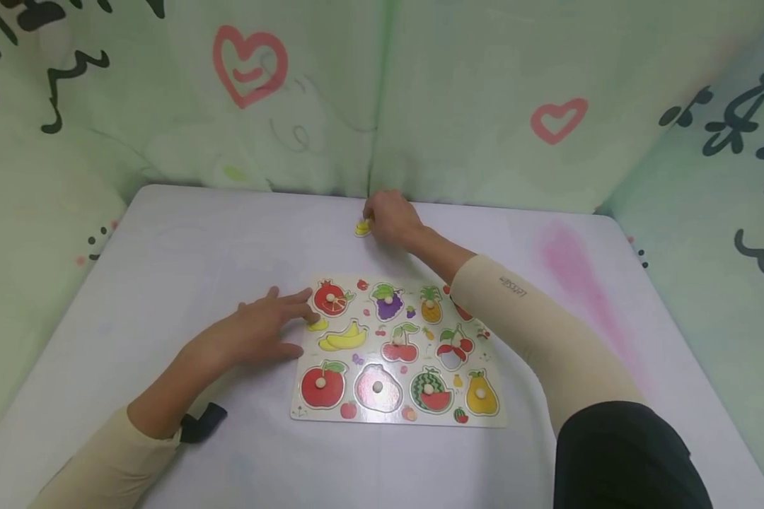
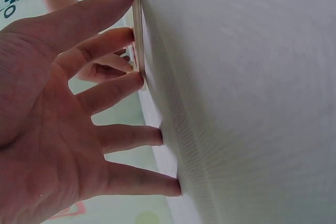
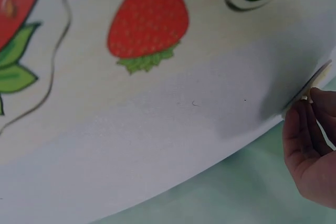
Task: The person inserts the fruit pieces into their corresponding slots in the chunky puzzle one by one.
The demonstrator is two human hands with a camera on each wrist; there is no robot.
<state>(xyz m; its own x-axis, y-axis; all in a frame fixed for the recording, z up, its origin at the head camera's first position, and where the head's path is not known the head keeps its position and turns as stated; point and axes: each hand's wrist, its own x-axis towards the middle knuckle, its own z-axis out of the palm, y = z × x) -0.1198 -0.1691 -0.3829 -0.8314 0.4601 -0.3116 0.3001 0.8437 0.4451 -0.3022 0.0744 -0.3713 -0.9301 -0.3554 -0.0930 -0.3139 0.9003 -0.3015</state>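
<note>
A flat puzzle board [image 1: 366, 417] with fruit shapes, several bearing round knobs, lies on the table. My left hand [image 1: 264, 329] is at its left edge, fingers spread and straight. In the left wrist view, the thumb and nearest fingertips of the left hand [image 2: 68, 98] meet the board's side edge [image 2: 137, 30], and the other fingertips rest on the white cloth. Beyond the board's far side, my right hand [image 1: 391, 218] pinches a small yellow puzzle piece [image 1: 362, 228]. In the right wrist view, the right hand [image 3: 315, 150] has the tilted piece [image 3: 315, 77] by its knob, near the table edge.
The white-covered table [image 1: 229, 233] carries a pink stain [image 1: 576, 276] on the right. Behind it hangs a pale green curtain [image 1: 471, 92] with hearts and black markings. My right sleeve [image 1: 541, 325] passes over the board's upper right corner.
</note>
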